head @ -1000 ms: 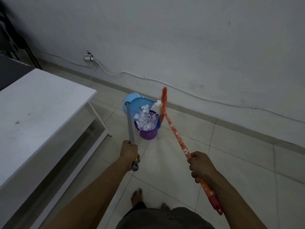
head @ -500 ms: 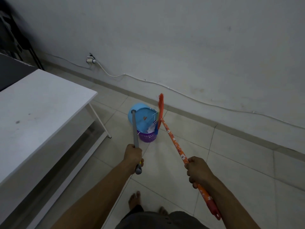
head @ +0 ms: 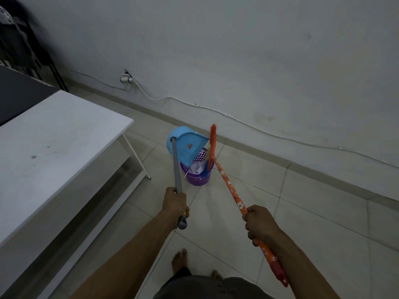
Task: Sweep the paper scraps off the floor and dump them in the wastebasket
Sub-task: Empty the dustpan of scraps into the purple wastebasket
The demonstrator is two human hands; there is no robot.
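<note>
Inside L fingers [head: 185,204]: dustpan handle [head: 177,169]

Left hand [head: 175,202], right hand [head: 259,223], both clenched.

Tilted blue plastic dustpan [head: 187,147] hides much of the mouth of the purple perforated plastic wastebasket [head: 197,179], so only a patch of white paper scraps [head: 197,169] shows inside. The red label [head: 190,146] on the pan is too small to read. The left hand [head: 175,203] covers a stretch of the grey dustpan handle [head: 177,169]; the right hand [head: 260,223] covers part of the orange flowered broom handle [head: 231,188]. The white surface [head: 54,147] runs off the left edge, and the dark rack [head: 19,46] in the top-left corner is blurred.
</note>
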